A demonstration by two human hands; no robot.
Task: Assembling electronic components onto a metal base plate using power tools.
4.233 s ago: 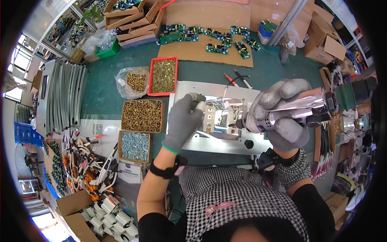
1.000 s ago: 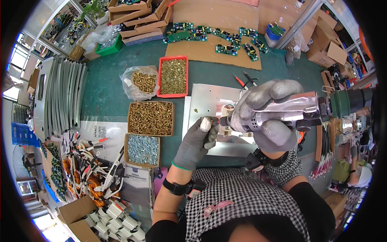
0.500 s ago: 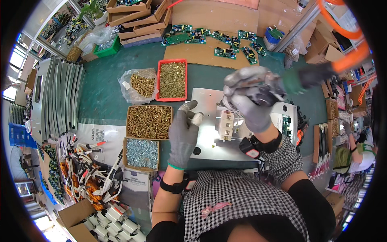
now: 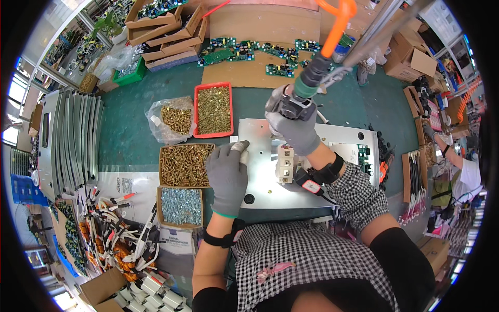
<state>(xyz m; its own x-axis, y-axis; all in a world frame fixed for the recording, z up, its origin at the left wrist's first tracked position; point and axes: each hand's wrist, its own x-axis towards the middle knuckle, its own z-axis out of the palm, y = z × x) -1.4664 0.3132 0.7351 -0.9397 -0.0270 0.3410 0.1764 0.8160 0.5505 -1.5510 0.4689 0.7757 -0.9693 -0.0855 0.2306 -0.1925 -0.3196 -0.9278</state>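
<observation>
My right hand [image 4: 297, 130] is wrapped round a black and green power screwdriver [image 4: 307, 83] with an orange hose rising from it. It is over the far part of a flat metal panel [image 4: 260, 179]; the driver's tip is hidden by the hand. Just nearer stands a cream terminal block [image 4: 285, 164] on the panel. At the panel's left edge is my left hand [image 4: 227, 177], gloved in grey, its fingers drawn together at the tips. Whatever they may hold is too small to make out.
Left of the panel are boxes of brass screws [image 4: 184, 165] and silver screws [image 4: 181, 206], a red tray [image 4: 232, 109] and a bag of brass parts [image 4: 175, 119]. Circuit boards [image 4: 283, 69] lie at the back. Stacked metal panels [image 4: 73, 140] and a cable pile [image 4: 122, 234] are further left.
My right hand and the screwdriver have moved left over the panel, and the driver stands more upright. My left hand's fingertips have come closer together. The whole view has shifted slightly.
</observation>
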